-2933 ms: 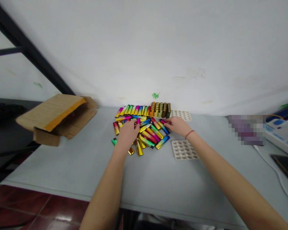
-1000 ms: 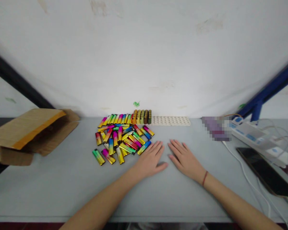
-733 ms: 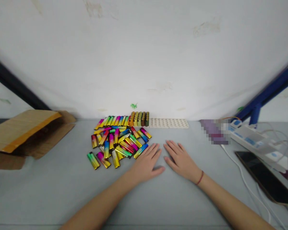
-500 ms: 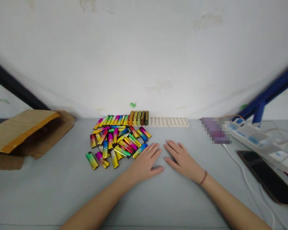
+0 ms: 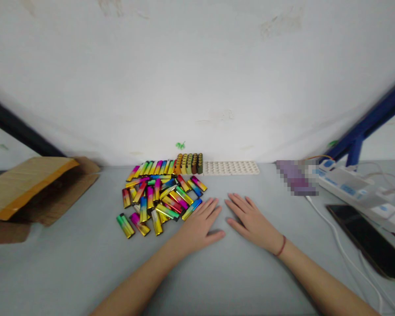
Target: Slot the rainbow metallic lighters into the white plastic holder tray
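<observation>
My left hand (image 5: 202, 224) lies flat on the grey table with its fingers apart, holding nothing. Its fingertips are close to the right edge of a loose pile of shiny multicoloured lighter-shaped pieces (image 5: 150, 197); whether they touch the nearest blue and gold one (image 5: 191, 210) I cannot tell. To the right, my right hand (image 5: 250, 219) also rests flat and empty, fingers spread, a thin red band at the wrist. Behind the pile, several of these pieces stand upright in rows (image 5: 189, 163), beside a white tray with holes (image 5: 232, 167).
An open cardboard box (image 5: 29, 188) lies at the left. On the right are a pixelated purple object (image 5: 294, 177), a white power strip (image 5: 358, 188), a black phone (image 5: 365, 239) and white cables (image 5: 335, 237). A white wall (image 5: 197, 79) borders the table's back.
The camera view has tilted slightly. Both hands stay flat in the same places, and the pile and tray have not moved on the table.
</observation>
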The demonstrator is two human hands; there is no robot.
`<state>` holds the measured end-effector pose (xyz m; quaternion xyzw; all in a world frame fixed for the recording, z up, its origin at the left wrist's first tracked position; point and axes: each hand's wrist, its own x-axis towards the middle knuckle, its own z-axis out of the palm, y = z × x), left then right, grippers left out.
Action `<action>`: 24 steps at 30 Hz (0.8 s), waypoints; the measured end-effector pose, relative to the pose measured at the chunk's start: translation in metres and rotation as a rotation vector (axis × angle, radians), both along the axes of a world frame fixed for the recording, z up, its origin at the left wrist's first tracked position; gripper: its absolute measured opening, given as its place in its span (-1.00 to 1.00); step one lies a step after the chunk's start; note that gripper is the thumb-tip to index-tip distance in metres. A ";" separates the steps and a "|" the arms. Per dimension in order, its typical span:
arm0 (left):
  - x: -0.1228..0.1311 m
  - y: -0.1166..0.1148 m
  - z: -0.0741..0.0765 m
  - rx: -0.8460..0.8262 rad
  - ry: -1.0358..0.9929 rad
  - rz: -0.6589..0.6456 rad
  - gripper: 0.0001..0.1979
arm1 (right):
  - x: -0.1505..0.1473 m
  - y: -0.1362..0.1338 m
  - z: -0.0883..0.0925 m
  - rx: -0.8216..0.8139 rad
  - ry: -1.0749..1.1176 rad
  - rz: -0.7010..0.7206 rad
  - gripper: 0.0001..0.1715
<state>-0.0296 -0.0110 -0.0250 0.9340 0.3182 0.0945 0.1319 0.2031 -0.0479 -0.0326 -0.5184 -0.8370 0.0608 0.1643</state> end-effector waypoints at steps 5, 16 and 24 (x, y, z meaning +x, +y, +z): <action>-0.001 0.000 0.000 -0.011 -0.005 -0.006 -0.29 | 0.001 0.000 -0.001 0.011 0.007 0.000 -0.39; -0.001 0.000 0.000 0.000 0.002 -0.007 -0.30 | 0.023 0.019 -0.005 0.116 0.281 -0.192 -0.57; 0.000 0.001 -0.006 0.024 -0.030 -0.007 -0.30 | 0.064 0.097 -0.011 0.212 0.043 -0.394 -0.38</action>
